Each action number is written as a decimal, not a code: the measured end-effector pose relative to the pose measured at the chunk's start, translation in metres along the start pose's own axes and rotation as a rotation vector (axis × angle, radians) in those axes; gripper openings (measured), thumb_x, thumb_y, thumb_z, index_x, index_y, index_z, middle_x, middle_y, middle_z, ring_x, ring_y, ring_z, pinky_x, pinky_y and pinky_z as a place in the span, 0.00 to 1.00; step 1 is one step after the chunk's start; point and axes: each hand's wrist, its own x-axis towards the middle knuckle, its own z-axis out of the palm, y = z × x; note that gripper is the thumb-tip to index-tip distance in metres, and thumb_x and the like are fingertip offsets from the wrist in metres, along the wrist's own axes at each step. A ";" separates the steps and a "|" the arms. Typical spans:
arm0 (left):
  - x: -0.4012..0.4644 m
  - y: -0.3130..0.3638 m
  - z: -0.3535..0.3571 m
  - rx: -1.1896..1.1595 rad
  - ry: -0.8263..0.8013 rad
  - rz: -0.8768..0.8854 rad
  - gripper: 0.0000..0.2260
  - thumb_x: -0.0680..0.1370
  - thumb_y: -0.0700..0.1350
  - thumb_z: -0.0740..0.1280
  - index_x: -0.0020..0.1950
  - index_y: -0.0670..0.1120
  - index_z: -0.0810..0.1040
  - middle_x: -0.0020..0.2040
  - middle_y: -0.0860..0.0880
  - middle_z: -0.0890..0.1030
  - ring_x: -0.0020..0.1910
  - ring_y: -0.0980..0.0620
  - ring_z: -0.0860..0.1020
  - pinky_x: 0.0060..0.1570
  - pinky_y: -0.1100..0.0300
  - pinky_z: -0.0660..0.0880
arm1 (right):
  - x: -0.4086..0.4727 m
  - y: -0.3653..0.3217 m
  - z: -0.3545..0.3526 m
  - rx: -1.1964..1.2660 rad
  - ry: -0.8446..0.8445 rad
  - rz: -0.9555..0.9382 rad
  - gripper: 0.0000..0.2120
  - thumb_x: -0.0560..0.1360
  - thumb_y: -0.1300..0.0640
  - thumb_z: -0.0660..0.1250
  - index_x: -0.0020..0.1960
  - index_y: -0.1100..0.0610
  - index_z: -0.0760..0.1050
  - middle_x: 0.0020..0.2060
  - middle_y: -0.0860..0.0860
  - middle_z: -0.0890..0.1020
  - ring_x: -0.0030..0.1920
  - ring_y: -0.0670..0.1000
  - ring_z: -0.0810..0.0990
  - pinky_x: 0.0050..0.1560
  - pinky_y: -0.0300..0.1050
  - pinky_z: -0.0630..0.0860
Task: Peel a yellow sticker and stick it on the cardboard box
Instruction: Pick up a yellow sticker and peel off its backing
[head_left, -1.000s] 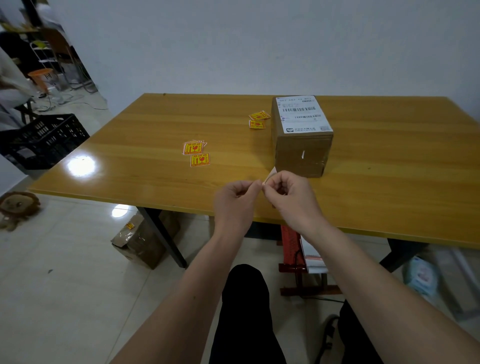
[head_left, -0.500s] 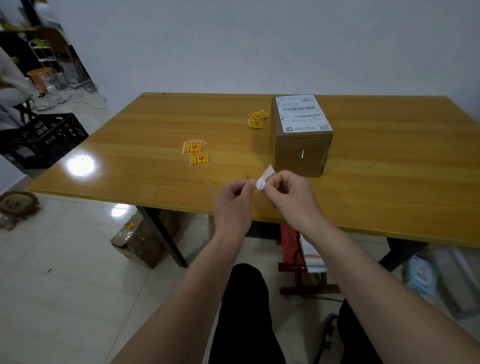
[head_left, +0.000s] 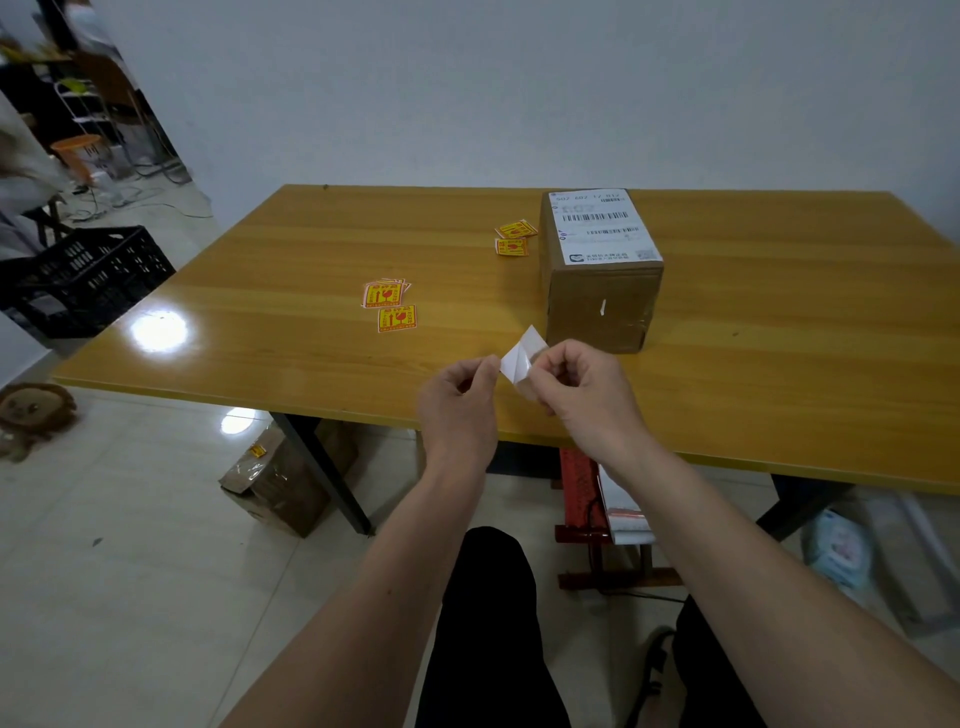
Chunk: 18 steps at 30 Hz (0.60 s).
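Just above the table's near edge, my left hand (head_left: 460, 402) and my right hand (head_left: 582, 389) both pinch one small sticker (head_left: 522, 356). Only its white underside faces me, folded open like a flap between my fingertips. The brown cardboard box (head_left: 600, 306) with a white shipping label on top stands on the wooden table (head_left: 260, 291), just behind my right hand. More yellow stickers (head_left: 389, 304) lie left of centre on the table. Another small pile of yellow stickers (head_left: 513, 238) rests beside the box's left side.
Under the table a cardboard box (head_left: 283, 483) lies on the tiled floor, with a red stool (head_left: 597, 530) holding papers to its right. A black crate (head_left: 78, 278) and a plush toy (head_left: 31, 413) are on the left. My dark-trousered legs fill the bottom.
The white flap between my fingertips has grown larger as my hands drew slightly apart. Both hands stayed near the table's front edge.
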 end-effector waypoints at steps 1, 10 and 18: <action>0.000 0.000 0.000 -0.003 0.003 -0.001 0.08 0.77 0.46 0.66 0.49 0.44 0.82 0.41 0.52 0.82 0.40 0.58 0.78 0.37 0.67 0.71 | 0.000 0.000 0.000 0.001 0.001 0.003 0.04 0.70 0.63 0.67 0.37 0.58 0.75 0.38 0.54 0.78 0.37 0.50 0.72 0.41 0.48 0.72; 0.001 0.001 0.001 -0.007 0.042 -0.025 0.08 0.77 0.46 0.65 0.50 0.44 0.82 0.41 0.52 0.81 0.42 0.55 0.78 0.39 0.64 0.73 | 0.000 0.000 -0.003 -0.015 0.013 0.009 0.02 0.72 0.65 0.65 0.41 0.63 0.76 0.39 0.56 0.78 0.38 0.51 0.73 0.42 0.48 0.73; 0.001 0.001 0.002 -0.047 0.062 -0.085 0.08 0.77 0.46 0.66 0.48 0.44 0.82 0.40 0.52 0.81 0.40 0.55 0.77 0.39 0.63 0.74 | 0.000 0.000 -0.007 -0.009 0.029 0.017 0.08 0.72 0.64 0.66 0.36 0.56 0.74 0.37 0.54 0.77 0.37 0.50 0.72 0.41 0.49 0.74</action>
